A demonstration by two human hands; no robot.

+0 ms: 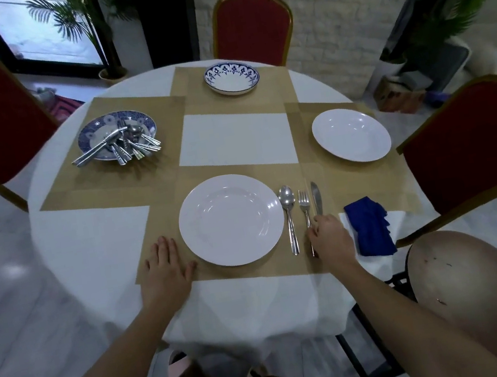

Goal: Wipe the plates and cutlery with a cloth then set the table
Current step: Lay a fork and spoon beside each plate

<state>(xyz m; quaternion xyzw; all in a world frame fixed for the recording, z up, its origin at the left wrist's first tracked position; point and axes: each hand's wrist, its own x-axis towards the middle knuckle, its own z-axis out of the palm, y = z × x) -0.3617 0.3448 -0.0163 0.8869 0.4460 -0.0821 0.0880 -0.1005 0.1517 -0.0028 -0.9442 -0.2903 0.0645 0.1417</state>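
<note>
A white plate (231,220) sits on the near tan placemat (237,170). To its right lie a spoon (289,214), a fork (305,208) and a knife (316,196), side by side. My right hand (330,235) covers the knife's handle with its fingers curled around it. My left hand (165,268) rests flat on the placemat, left of the plate. A folded blue cloth (372,230) lies to the right of my right hand. At the far left, a blue patterned plate (90,137) holds a heap of cutlery (123,146).
A second white plate (350,134) lies on the right placemat and a blue-rimmed bowl (231,77) on the far one. Red chairs (251,28) surround the round white table (92,247). A round wooden stool (476,298) stands at the near right.
</note>
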